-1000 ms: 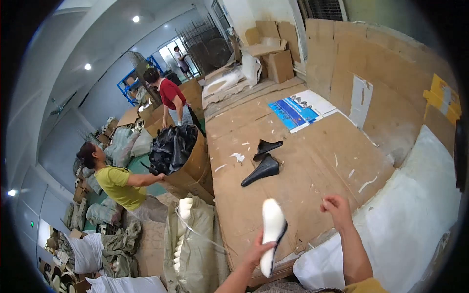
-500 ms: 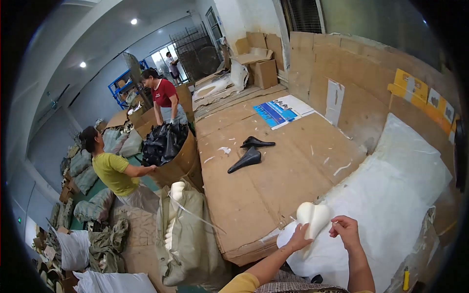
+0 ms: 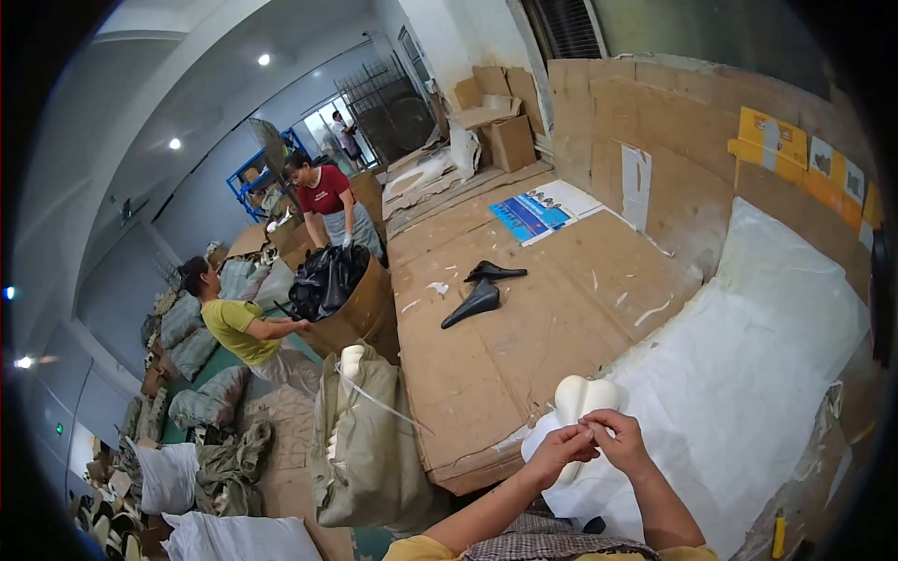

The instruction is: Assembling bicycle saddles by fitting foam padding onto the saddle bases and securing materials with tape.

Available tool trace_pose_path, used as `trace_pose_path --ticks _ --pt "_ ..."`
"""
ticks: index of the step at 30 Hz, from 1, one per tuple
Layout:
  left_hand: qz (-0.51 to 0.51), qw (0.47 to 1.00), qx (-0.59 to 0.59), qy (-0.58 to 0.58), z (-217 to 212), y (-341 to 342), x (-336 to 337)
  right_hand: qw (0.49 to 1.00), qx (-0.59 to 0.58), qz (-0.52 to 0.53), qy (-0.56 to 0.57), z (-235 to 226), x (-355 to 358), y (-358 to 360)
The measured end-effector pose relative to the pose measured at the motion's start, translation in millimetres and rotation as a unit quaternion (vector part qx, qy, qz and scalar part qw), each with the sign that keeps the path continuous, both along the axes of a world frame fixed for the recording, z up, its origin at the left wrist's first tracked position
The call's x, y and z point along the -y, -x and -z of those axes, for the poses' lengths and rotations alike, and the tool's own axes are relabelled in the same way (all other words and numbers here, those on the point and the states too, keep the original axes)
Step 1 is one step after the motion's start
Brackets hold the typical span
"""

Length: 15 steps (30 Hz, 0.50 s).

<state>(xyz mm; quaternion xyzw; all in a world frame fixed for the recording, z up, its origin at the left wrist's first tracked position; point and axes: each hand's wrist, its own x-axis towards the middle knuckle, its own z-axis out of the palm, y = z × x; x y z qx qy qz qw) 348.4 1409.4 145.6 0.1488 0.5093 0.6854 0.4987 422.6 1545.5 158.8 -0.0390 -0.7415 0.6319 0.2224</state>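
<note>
A cream foam saddle pad [image 3: 582, 395] lies on the white sheet [image 3: 711, 402] in front of me, its wide two-lobed end pointing away. Over its narrower part my left hand [image 3: 559, 453] and my right hand [image 3: 621, 439] meet at the fingertips. Both are closed in a pinch; whatever lies between the fingers is too small or hidden to make out. Farther up the cardboard-covered table rest two black bicycle saddles [image 3: 473, 307], untouched.
Left of the table stands a sack [image 3: 369, 449] of cream foam pieces, with a pale strap across it. Beyond it, two people handle a carton [image 3: 369, 309] of black pieces. A blue printed sheet [image 3: 533, 215] lies on the cardboard table [image 3: 449, 402]. A yellow-handled tool [image 3: 778, 535] is at lower right.
My left hand has come off the foam pad, and my right hand has moved left to meet it fingertip to fingertip. The view has shifted slightly.
</note>
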Motion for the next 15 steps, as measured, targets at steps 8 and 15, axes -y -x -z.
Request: trace_pose_path --ticks 8,15 --pt "-0.054 0.997 -0.055 0.003 3.4 -10.3 -0.7 0.989 -0.024 0.075 0.123 0.6 3.7 -5.3" --pt "-0.140 0.977 -0.163 0.005 -1.7 -1.8 7.7 0.972 0.021 -0.013 0.233 1.9 2.1 -7.8"
